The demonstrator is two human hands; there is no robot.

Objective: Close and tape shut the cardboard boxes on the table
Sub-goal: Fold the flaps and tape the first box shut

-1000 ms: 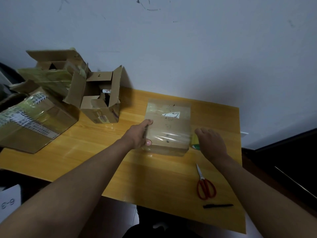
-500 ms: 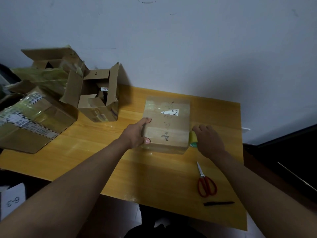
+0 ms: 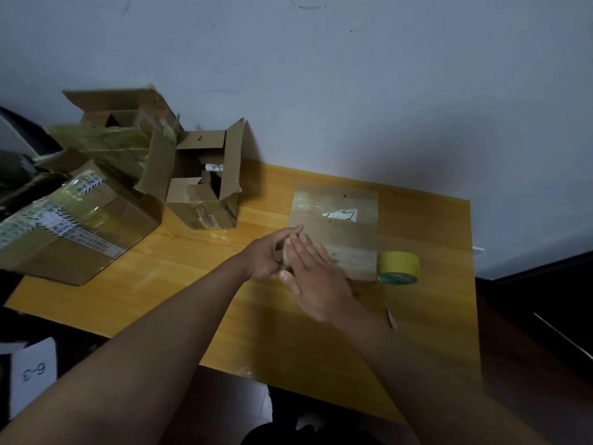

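Tape is seen across the closed box (image 3: 333,232) at mid-table, pressed at its near left corner by the flat-fingered right hand (image 3: 316,277) and steadied by the loosely curled left hand (image 3: 269,255), while the open box (image 3: 202,184) beside it is judged untaped.

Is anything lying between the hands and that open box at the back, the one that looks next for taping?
Nothing visible. Both hands rest on the taped box; bare table lies between them and the open box.
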